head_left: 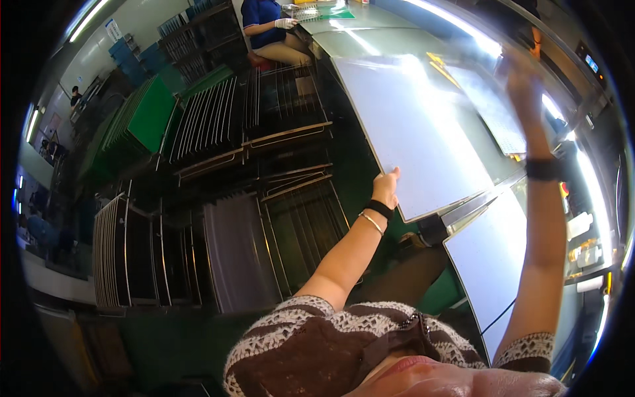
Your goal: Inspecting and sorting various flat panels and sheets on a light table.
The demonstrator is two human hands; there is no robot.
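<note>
A large flat pale panel (403, 112) lies on the workbench, its left edge jutting past the bench. My left hand (387, 187) is closed on that edge near the panel's near left corner, with the thumb on top. At the upper right my right hand (522, 83) is raised, its fingers smeared by motion. It is nearest to a smaller pale sheet (493, 112) with rows of small marks, and whether it touches that sheet I cannot tell. Yellow strips (442, 68) lie by the far end of the sheet.
Metal racks (205, 119) with upright slots fill the left, some holding green boards (147, 116). Another pale panel (489, 245) lies near me on the right. Bottles (581, 226) stand at the right edge. A gloved co-worker (274, 26) sits at the far bench end.
</note>
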